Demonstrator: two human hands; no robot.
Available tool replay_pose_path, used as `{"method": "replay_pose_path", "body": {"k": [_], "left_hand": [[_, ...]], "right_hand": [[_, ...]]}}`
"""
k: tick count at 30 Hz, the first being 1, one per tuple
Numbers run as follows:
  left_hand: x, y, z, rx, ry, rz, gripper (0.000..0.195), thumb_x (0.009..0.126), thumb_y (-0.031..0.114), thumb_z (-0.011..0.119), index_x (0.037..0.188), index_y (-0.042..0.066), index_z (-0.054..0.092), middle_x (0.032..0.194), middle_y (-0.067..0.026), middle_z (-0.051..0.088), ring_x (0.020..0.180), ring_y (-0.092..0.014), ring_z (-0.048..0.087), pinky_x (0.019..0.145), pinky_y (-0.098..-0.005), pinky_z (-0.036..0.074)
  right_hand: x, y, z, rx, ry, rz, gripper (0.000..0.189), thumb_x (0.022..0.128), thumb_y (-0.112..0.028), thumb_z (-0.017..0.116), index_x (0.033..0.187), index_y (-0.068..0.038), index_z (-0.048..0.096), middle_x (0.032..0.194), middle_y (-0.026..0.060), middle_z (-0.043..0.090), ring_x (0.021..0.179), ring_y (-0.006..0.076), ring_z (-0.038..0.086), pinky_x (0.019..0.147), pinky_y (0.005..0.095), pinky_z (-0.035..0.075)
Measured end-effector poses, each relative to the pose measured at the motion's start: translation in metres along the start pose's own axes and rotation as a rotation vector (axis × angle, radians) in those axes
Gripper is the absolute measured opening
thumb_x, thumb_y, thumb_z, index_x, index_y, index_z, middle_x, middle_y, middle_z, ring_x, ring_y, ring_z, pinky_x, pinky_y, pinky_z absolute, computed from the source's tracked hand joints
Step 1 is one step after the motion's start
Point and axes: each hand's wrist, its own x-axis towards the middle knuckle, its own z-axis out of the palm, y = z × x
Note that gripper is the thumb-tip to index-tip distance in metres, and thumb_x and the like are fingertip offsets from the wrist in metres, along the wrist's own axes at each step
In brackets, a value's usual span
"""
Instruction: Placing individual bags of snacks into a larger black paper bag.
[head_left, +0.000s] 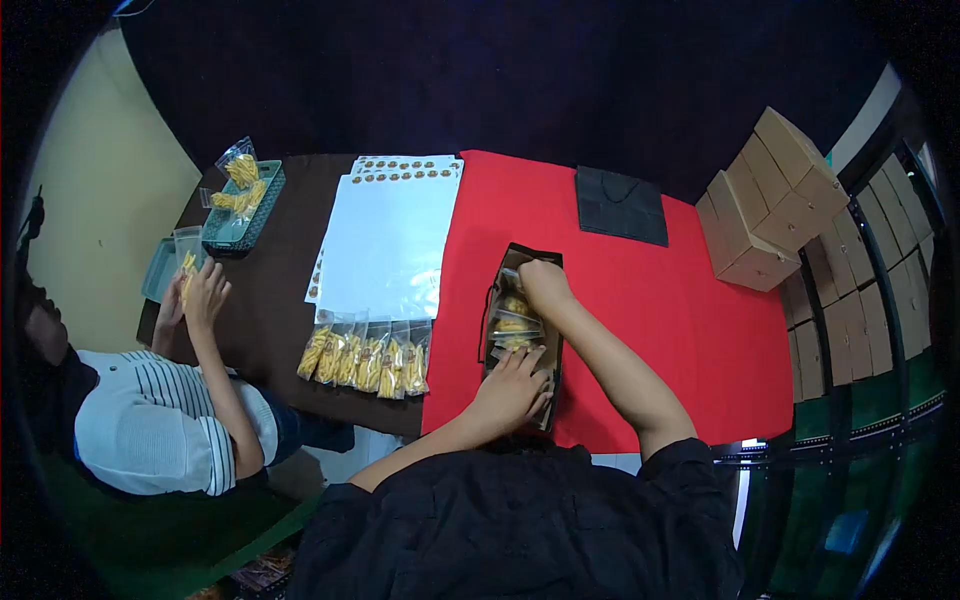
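Note:
A black paper bag (556, 349) stands with its top open on the red tablecloth in front of me, several clear pouches of yellow snack sticks (516, 326) lined up inside. My right hand (543, 283) reaches into the bag's far end; its fingers are hidden, so a grip cannot be told. My left hand (516, 390) rests over the near end, fingers spread and fingertips at the nearest pouch. Left of the bag, a row of filled zip pouches (367, 360) lies at the near edge of white sticker sheets (386, 240).
A flat black paper bag (621, 206) lies farther back. Cardboard boxes (772, 202) are stacked at the right, more on a rack (862, 315). At left, a person (161, 420) holds a pouch of sticks beside a green basket (240, 225) with pouches and another basket (159, 271).

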Motion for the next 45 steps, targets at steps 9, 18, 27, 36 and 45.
{"method": "replay_pose_path", "body": {"k": [9, 18, 27, 36, 45], "left_hand": [[-0.003, -0.003, 0.0, -0.025, -0.045, 0.003, 0.031, 0.087, 0.028, 0.054, 0.105, 0.004, 0.057, 0.117, -0.0152, 0.052, 0.114, -0.031, 0.047, 0.104, -0.0472, 0.029], [0.0, -0.001, -0.004, -0.083, -0.043, -0.009, 0.028, 0.086, 0.026, 0.055, 0.102, 0.004, 0.058, 0.109, -0.0127, 0.055, 0.109, -0.029, 0.051, 0.104, -0.0485, 0.029], [-0.009, -0.012, -0.031, -0.099, 0.366, -0.382, 0.046, 0.085, 0.014, 0.054, 0.129, 0.006, 0.042, 0.138, -0.0224, 0.031, 0.13, -0.04, 0.029, 0.105, -0.0547, 0.021], [-0.012, -0.03, -0.003, -0.693, 0.369, -0.386, 0.056, 0.085, -0.002, 0.035, 0.138, -0.001, 0.016, 0.135, -0.0315, 0.027, 0.129, -0.042, 0.029, 0.106, -0.0425, 0.026], [-0.005, -0.017, -0.003, -0.677, 0.349, -0.356, 0.053, 0.085, -0.004, 0.032, 0.136, -0.001, 0.021, 0.134, -0.0278, 0.033, 0.13, -0.037, 0.032, 0.108, -0.04, 0.024]], "right_hand": [[0.051, 0.019, 0.016, -0.038, -0.699, -0.052, 0.047, 0.072, -0.038, 0.07, 0.1, -0.001, 0.064, 0.1, 0.0199, 0.064, 0.087, 0.0324, 0.064, 0.075, 0.0418, 0.051], [0.049, 0.013, 0.045, 0.005, -0.939, -0.091, 0.036, 0.077, -0.029, 0.06, 0.095, 0.001, 0.066, 0.093, 0.0174, 0.066, 0.081, 0.0312, 0.064, 0.066, 0.039, 0.051], [0.054, 0.017, 0.045, 0.434, -1.096, 0.177, 0.037, 0.065, -0.021, 0.061, 0.097, -0.002, 0.063, 0.094, 0.0129, 0.064, 0.079, 0.0255, 0.06, 0.073, 0.0411, 0.047], [0.067, 0.061, 0.095, 0.244, -1.172, 0.202, 0.036, 0.07, -0.024, 0.062, 0.098, -0.002, 0.064, 0.091, 0.0095, 0.06, 0.081, 0.022, 0.054, 0.069, 0.0373, 0.045], [0.047, 0.038, 0.068, 0.145, -1.097, 0.152, 0.045, 0.069, -0.026, 0.067, 0.108, -0.002, 0.063, 0.1, 0.0126, 0.064, 0.086, 0.0249, 0.06, 0.073, 0.0359, 0.049]]}}
